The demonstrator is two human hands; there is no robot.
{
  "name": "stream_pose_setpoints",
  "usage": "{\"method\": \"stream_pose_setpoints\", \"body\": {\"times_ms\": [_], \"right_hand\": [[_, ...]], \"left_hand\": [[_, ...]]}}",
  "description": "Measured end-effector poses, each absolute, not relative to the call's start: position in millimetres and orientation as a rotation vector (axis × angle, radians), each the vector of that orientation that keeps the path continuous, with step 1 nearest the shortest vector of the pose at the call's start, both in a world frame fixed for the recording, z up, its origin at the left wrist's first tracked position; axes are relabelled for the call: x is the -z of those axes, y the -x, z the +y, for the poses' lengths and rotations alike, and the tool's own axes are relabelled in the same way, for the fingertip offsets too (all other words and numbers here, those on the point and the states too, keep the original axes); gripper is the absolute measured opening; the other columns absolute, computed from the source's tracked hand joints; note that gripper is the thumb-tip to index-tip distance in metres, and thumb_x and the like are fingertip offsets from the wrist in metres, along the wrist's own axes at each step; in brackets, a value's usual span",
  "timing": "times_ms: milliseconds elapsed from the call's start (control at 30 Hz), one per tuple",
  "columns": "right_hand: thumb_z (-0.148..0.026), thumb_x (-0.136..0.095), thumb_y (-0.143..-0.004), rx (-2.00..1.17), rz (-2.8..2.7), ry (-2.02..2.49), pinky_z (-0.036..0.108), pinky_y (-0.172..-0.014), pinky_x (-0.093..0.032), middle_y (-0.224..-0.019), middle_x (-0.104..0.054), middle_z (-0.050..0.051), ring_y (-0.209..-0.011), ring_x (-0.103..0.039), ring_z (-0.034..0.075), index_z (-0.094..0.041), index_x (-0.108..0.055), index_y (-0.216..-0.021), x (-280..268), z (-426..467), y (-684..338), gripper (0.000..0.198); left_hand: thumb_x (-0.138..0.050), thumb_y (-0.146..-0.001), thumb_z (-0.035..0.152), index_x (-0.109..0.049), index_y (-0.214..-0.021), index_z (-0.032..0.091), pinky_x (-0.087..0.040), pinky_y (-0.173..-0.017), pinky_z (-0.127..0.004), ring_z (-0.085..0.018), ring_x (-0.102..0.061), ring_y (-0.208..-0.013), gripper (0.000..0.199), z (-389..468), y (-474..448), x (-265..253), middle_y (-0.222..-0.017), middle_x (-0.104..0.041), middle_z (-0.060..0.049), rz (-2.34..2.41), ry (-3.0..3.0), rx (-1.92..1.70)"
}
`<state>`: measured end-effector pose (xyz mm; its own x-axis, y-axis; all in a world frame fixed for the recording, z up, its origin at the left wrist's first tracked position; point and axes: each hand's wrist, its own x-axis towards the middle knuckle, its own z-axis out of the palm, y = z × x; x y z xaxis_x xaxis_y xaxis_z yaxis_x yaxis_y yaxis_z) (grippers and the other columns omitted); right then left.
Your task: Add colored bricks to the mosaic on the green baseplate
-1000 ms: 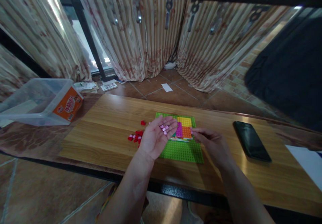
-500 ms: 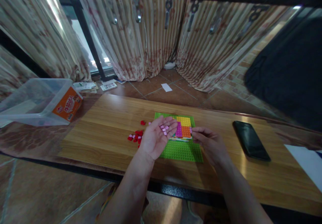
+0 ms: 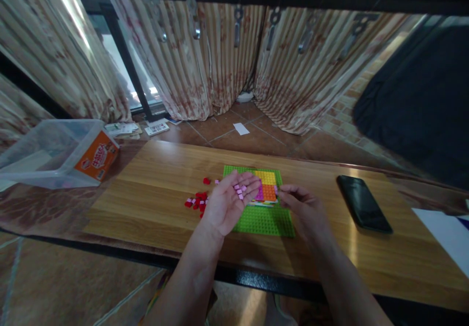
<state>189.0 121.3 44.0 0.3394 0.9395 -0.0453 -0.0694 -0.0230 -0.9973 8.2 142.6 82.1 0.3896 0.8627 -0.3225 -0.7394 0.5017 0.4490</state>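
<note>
Palm up, my left hand (image 3: 229, 201) cradles several small pink toy bricks (image 3: 240, 190) on its slightly curled fingers. It hovers over the left part of a green studded baseplate (image 3: 266, 221). On the plate stands a flat block build with a yellow part (image 3: 266, 176), an orange part (image 3: 269, 192) and a magenta part (image 3: 260, 190), the last partly behind my left fingers. At the build's right edge, my right hand (image 3: 302, 206) pinches a small pink brick (image 3: 276, 189) between thumb and fingers. Whether this brick is joined to the build is too small to tell.
Left of my left hand lie loose red bricks (image 3: 200, 198) with a few pink ones among them. A black phone (image 3: 364, 204) and white paper (image 3: 436, 233) are on the right. A clear plastic bin (image 3: 54, 145) with an orange label stands at the left end.
The view has shifted slightly. Both hands keep nearly the same place over the baseplate, the right one still pinching at the build's right edge.
</note>
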Motion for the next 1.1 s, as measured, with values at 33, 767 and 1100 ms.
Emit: {"method": "stream_pose_setpoints", "body": {"times_ms": [33, 767, 1100], "right_hand": [[-0.031, -0.077, -0.062, -0.933, -0.930, 1.340, 0.026, -0.058, -0.046, -0.067, -0.064, 0.000, -0.060, -0.055, 0.011, -0.019, -0.069, -0.074, -47.4, 119.5, -187.2, 0.018], [-0.025, -0.054, -0.090, -0.272, -1.872, 1.453, 0.033, -0.078, -0.050, -0.098, -0.063, 0.006, -0.088, -0.062, 0.018, -0.023, -0.067, -0.091, -78.0, 103.1, -153.9, 0.014], [-0.032, -0.055, -0.088, -0.349, -1.663, 1.456, 0.030, -0.069, -0.050, -0.084, -0.068, 0.002, -0.072, -0.062, 0.016, -0.025, -0.065, -0.089, -81.1, 100.5, -159.9, 0.012]], "left_hand": [[-0.052, -0.088, 0.033, -0.068, -0.091, 0.008, -0.047, -0.093, -0.031, -0.018, -0.066, -0.092, 0.030, 142.1, -8.4, -82.7, -0.094, -0.070, -0.013, 0.542, -0.256, -1.010], [-0.047, -0.091, 0.042, -0.068, -0.094, 0.008, -0.043, -0.078, -0.022, -0.012, -0.059, -0.082, 0.040, 137.0, -14.7, -79.3, -0.094, -0.065, -0.010, 0.350, -0.313, -0.837], [-0.045, -0.092, 0.037, -0.068, -0.094, 0.008, -0.045, -0.092, -0.031, -0.016, -0.063, -0.084, 0.037, 135.4, -14.6, -83.4, -0.091, -0.068, -0.012, 0.396, -0.300, -0.827]]}}
